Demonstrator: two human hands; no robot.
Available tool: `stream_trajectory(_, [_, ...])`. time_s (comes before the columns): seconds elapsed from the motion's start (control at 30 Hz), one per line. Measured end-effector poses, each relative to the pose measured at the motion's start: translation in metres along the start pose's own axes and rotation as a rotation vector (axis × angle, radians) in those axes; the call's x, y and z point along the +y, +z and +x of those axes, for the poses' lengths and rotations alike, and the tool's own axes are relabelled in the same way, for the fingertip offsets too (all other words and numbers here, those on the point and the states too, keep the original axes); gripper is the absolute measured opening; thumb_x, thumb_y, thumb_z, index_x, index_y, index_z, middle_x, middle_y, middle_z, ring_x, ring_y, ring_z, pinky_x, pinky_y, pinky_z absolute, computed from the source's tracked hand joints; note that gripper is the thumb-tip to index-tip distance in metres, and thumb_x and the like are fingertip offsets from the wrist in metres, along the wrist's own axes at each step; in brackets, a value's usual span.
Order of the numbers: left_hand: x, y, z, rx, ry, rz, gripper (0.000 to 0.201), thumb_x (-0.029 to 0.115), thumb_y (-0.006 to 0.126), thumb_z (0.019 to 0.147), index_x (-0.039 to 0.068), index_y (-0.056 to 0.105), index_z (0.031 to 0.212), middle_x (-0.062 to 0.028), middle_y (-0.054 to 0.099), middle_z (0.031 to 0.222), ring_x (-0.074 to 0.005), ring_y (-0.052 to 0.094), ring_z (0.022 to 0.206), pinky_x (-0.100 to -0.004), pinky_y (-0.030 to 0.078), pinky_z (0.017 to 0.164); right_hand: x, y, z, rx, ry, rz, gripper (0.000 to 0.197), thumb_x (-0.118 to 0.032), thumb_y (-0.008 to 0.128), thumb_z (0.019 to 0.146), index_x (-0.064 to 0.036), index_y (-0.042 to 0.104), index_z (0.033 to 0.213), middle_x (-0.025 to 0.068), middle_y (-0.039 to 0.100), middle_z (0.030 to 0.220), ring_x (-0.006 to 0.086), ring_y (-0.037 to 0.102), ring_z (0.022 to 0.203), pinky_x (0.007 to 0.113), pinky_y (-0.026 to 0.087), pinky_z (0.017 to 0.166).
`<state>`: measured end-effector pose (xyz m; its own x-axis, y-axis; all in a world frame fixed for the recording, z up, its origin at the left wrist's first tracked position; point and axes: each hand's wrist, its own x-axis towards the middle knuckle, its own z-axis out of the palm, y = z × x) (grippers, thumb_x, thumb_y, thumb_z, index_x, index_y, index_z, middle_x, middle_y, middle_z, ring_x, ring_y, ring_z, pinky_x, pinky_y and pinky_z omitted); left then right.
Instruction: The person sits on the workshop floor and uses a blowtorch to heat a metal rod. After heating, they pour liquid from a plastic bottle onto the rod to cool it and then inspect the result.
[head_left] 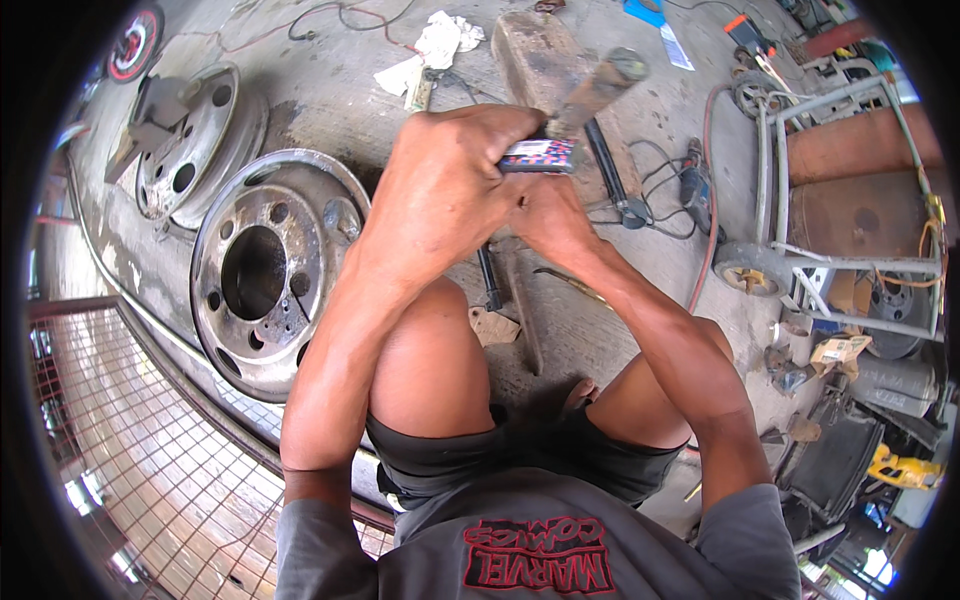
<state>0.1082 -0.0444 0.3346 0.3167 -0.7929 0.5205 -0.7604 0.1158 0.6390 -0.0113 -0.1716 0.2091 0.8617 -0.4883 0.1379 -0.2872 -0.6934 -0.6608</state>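
My left hand [450, 180] and my right hand [548, 215] are clasped together above my knees, with the left overlapping the right. From the left hand's thumb side a worn, dirty round bar [600, 92] slants up and to the right. Just below it, a small flat piece with a speckled red, blue and white face [540, 156] juts from the left hand's grip. The left fingers are curled; the right fingers are mostly hidden behind them, so what they grip does not show. Left of my knee a steel wheel rim [325, 190] leans beside a second rim [222, 150].
Beyond my hands lies a rusty block [520, 50], with a white rag [445, 40] to its left. A black bar [608, 165], a corded power tool [697, 185] and a red hose [708, 150] lie rightward. A wheeled metal frame [775, 250] stands right; wire mesh [150, 440] borders the left.
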Motion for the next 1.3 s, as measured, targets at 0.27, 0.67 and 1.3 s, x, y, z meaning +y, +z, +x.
stream_trajectory(0.27, [0.009,0.004,-0.002,-0.016,-0.024,0.110,0.023,0.013,0.085,0.083,0.001,0.079,0.102,-0.0129,0.076,0.085,-0.0187,0.071,0.073,-0.0324,0.055,0.068,-0.029,-0.035,0.000,-0.218,0.100,0.033,0.041,-0.023,0.077,0.090,0.0074,0.064,0.115,0.0277,0.070,0.099,0.0460,0.068,0.096,0.051,0.053,0.087])
stream_trajectory(0.67, [0.028,0.000,0.002,-0.030,-0.184,0.204,0.023,0.011,0.084,0.086,0.002,0.079,0.105,-0.0112,0.079,0.098,-0.0151,0.071,0.086,-0.0296,0.054,0.084,0.080,-0.158,-0.056,-0.621,0.303,-0.063,0.065,-0.041,0.079,0.088,0.0002,0.063,0.135,0.0217,0.070,0.125,0.0338,0.066,0.121,0.044,0.051,0.103])
stream_trajectory(1.3, [0.032,0.010,-0.026,0.187,-0.326,0.344,0.027,0.008,0.084,0.085,0.001,0.078,0.111,-0.0126,0.079,0.099,-0.0210,0.074,0.092,-0.0337,0.056,0.086,0.241,-0.067,-0.311,-0.306,0.651,-0.270,0.064,-0.022,0.086,0.081,-0.0066,0.060,0.137,0.0172,0.049,0.142,0.0437,0.053,0.128,0.053,0.046,0.105])
